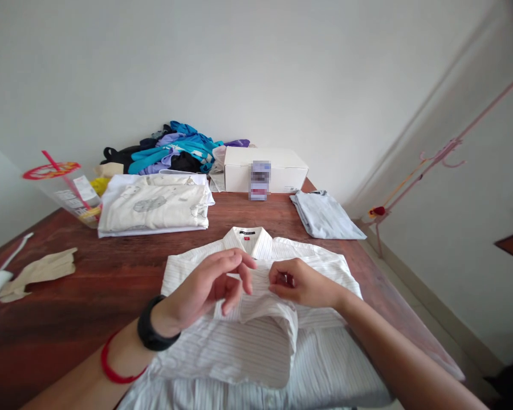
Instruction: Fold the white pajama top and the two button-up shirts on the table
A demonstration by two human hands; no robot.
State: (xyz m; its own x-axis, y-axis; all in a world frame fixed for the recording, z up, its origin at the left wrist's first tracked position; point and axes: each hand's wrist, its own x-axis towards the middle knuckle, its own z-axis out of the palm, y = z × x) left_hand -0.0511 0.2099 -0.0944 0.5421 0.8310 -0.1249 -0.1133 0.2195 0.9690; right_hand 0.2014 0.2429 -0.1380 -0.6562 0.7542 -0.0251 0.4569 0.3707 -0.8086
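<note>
Red-brown wooden table (pixel 68 319), white thin-striped cloth shirt (pixel 325 356): crease risk

Shirt lies mid-table, pointed collar (pixel 264 244) facing away. Loose striped cloth flap (pixel 248 348) crosses its front, edge curled. Bare left hand (pixel 211 279): fingers loosely bent, apart, apparently nothing held. Bare right hand (pixel 305 282): fingers curled in over shirt; can't tell if pinching cloth. Either hand dragging the flap could bunch it or skew the shirt.
</note>
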